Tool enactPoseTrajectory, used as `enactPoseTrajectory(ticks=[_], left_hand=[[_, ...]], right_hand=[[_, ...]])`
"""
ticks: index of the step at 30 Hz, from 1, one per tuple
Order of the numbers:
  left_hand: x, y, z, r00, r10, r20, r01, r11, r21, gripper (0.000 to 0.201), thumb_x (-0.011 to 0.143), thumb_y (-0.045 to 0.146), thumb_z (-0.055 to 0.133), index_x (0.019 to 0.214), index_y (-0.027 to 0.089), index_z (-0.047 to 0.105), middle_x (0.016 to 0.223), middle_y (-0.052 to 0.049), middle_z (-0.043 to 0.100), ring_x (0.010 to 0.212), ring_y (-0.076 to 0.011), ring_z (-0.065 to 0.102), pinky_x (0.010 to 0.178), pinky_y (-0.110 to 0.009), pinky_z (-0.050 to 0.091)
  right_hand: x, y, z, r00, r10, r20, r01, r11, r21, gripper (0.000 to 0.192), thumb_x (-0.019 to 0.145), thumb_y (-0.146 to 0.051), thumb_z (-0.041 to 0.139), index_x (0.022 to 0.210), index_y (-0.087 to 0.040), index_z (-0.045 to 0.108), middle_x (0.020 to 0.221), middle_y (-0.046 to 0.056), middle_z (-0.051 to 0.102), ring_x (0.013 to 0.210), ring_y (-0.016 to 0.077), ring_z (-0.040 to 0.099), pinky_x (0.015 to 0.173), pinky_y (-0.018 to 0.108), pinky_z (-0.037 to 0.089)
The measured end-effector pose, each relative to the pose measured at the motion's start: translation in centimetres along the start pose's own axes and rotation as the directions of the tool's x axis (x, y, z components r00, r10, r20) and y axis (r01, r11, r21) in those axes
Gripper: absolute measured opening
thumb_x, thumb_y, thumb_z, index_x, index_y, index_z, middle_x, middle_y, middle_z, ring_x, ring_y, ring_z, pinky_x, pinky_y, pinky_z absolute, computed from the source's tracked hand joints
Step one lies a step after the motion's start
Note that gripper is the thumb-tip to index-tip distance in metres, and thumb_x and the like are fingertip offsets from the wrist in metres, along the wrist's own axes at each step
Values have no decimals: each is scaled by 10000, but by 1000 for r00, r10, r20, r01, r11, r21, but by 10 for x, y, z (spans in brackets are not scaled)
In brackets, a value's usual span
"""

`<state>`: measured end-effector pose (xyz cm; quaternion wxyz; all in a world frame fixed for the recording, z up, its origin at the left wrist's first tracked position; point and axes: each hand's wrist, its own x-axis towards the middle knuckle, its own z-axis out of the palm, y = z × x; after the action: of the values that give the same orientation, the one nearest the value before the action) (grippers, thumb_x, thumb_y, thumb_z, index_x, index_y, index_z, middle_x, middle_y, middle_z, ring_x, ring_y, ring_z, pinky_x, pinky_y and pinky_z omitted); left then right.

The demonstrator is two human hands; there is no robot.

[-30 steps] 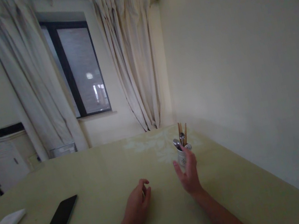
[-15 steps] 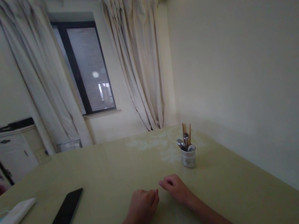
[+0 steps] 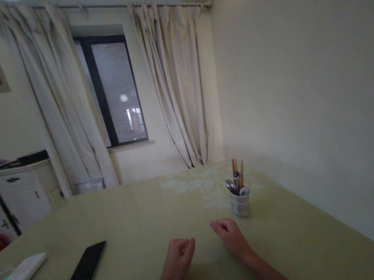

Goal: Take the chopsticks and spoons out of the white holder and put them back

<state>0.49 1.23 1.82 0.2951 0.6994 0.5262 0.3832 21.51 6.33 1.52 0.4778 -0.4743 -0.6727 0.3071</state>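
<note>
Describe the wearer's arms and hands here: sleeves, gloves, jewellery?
Both forearms are bare as far as the frame shows, no sleeves in view. Left hand and right hand wear no gloves; no watch, ring or band is visible, though the picture is dim and soft.

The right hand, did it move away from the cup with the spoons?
Yes. The right hand was raised right in front of the utensil cup a second ago; now it rests curled on the table, nearer the person and beside the left hand.

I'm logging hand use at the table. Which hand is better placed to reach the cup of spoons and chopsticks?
Probably the right hand: it rests curled on the table just in front of the cup; the left hand lies farther away.
</note>
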Motion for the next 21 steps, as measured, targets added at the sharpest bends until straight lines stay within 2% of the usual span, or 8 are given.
enactPoseTrajectory(ticks=[5,9,12,15,16,19,21], left_hand=[[-10,12,10,989,145,38,-146,989,24,605,1000,609,426,566,235,230,565,69,198,538,-109,220,613,-307,237],[-11,18,11,975,139,174,-149,988,48,586,1003,562,441,560,236,238,566,70,181,528,-109,198,587,-309,207],[-10,12,3,986,130,100,-135,990,44,588,1011,589,409,578,239,222,586,68,173,544,-112,196,597,-309,214],[-9,6,-7,987,108,115,-112,993,30,624,980,671,431,569,243,237,583,65,183,542,-115,196,583,-314,193],[-9,4,-9,989,101,109,-104,994,20,635,966,699,436,569,245,237,584,63,185,545,-117,200,580,-315,185],[-7,2,-14,999,49,-19,-50,998,-42,655,937,783,391,596,255,205,613,55,175,575,-128,205,580,-317,170],[-5,1,-14,1000,1,-20,-3,997,-74,681,891,852,383,602,263,199,627,53,168,585,-131,194,573,-316,158]], right_hand=[[-1,-3,-6,993,-26,-113,25,1000,-10,531,908,-605,508,582,-269,257,581,-63,255,569,130,278,557,296,220],[-1,-7,-17,956,-87,-281,82,996,-28,558,934,-620,523,587,-272,259,566,-73,259,547,125,282,535,285,229],[-1,-9,-27,900,-136,-415,129,991,-46,566,952,-630,525,595,-274,268,572,-79,253,531,119,276,514,273,234],[0,-9,-38,826,-160,-540,150,987,-63,583,953,-659,534,587,-270,301,568,-81,257,520,117,279,500,267,233],[0,-8,-43,802,-160,-576,148,987,-68,589,950,-671,538,581,-267,320,562,-81,266,518,117,285,497,265,233],[4,-6,-55,733,-135,-667,125,990,-63,587,939,-692,551,586,-259,370,561,-79,302,527,122,312,498,263,248],[7,-4,-63,699,-103,-708,114,993,-32,568,935,-688,557,606,-258,387,578,-78,319,547,129,326,507,265,265]])
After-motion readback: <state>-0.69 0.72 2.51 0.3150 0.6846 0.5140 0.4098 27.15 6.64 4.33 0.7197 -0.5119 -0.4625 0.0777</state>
